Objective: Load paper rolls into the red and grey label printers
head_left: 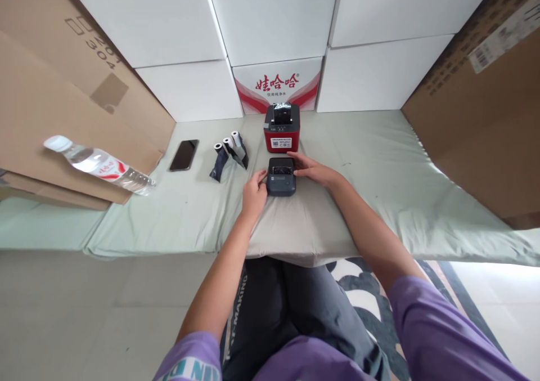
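Note:
A small dark blue-grey portable printer (281, 185) lies on the cloth-covered surface in front of me. My left hand (255, 192) holds its left side, fingertips against the edge. From the right, my right hand (314, 170) holds it too, with the thumb at its right edge and the fingers reaching past its far corner. Just behind it stands a larger red and black receipt printer (282, 130), with a glossy black piece at its top. The right fingertips are close to the red printer's front; whether they touch it I cannot tell.
Left of the printers are three paper rolls (228, 143) in dark wrapping, then a black phone (184, 155). A water bottle (105, 166) leans at the far left by a cardboard box (84, 111). White boxes (270, 21) wall the back; another cardboard box (485, 116) stands right.

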A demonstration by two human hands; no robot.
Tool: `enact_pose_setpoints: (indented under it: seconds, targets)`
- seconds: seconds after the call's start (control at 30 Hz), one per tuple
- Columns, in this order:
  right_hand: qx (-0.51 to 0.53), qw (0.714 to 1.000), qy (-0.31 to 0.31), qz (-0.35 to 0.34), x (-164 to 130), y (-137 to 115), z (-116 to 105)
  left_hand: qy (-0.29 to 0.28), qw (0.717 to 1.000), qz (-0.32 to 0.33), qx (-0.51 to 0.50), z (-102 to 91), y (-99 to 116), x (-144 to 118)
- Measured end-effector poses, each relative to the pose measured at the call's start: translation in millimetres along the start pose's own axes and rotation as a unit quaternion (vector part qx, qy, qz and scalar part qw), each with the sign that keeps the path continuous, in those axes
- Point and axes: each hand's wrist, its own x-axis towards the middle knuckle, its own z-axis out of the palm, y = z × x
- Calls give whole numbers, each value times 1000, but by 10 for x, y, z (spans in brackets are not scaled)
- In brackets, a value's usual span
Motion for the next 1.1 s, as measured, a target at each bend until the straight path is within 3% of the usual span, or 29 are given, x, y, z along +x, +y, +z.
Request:
enact_pose_setpoints:
  seconds: [0.17,0.67,0.73,0.93,1.1]
  targets:
    - [14,1000,3,10,-1,-10,-5,-9,999,8,44,-49,-5,40]
    - [-19,999,28,-6,-17,-59,54,27,1000,7,-13,12,-6,9]
    - [-31,998,60,-20,-1,-53,83,30,999,4,-20,19,-18,8]
    - [20,966,259,-15,119,50,203,30,999,4,-8,23,-53,6]
    - [-17,948,315,-38,155,83,286,24,998,43,30,-1,20,-1]
